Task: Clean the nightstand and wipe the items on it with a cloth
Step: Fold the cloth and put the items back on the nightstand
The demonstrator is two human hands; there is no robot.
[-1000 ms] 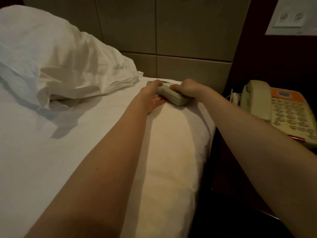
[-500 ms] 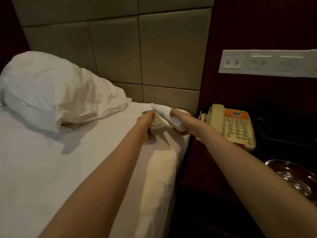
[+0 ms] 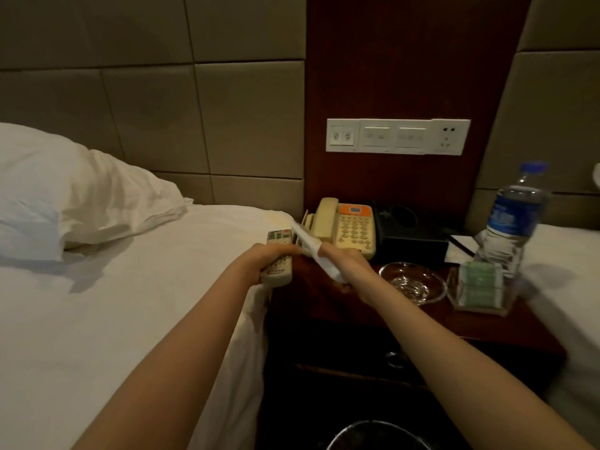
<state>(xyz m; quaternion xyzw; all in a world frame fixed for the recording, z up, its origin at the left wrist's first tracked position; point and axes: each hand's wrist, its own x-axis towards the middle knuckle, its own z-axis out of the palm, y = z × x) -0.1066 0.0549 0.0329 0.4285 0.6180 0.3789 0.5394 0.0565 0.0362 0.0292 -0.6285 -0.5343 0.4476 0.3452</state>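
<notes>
the right side of the view is smeared: the water bottle (image 3: 510, 219) and the clear holder with green packets (image 3: 480, 285) at the right end of the nightstand (image 3: 324, 308) are blurred, and no label can be read. a round bin (image 3: 373, 431) is cut off by the near edge. the nightstand's front is in deep shadow; only a faint glint shows there. at the right edge a second bed (image 3: 571, 254) is partly out of view.

the left hand (image 3: 258, 261) has its fingers curled round a grey remote (image 3: 278, 239) with rows of small buttons, held over the right edge of the bed (image 3: 130, 303), just left of the nightstand. the right hand (image 3: 345, 261) has its fingers wrapped round the near end of a long white object (image 3: 307, 242). this is too blurred to tell whether it is a second remote or a folded cloth. its far tip points up and left, passing just beside the remote and in front of the telephone (image 3: 349, 227).

the nightstand is dark reddish wood with a glossy surface, set between the two beds. on it, the beige telephone with an orange panel stands far left, a black box (image 3: 412, 237) just right of it, a glass ashtray (image 3: 412, 280) nearer, and a notepad (image 3: 461, 246) behind the holder. a pillow (image 3: 65, 190) lies at the far left on the bed.
</notes>
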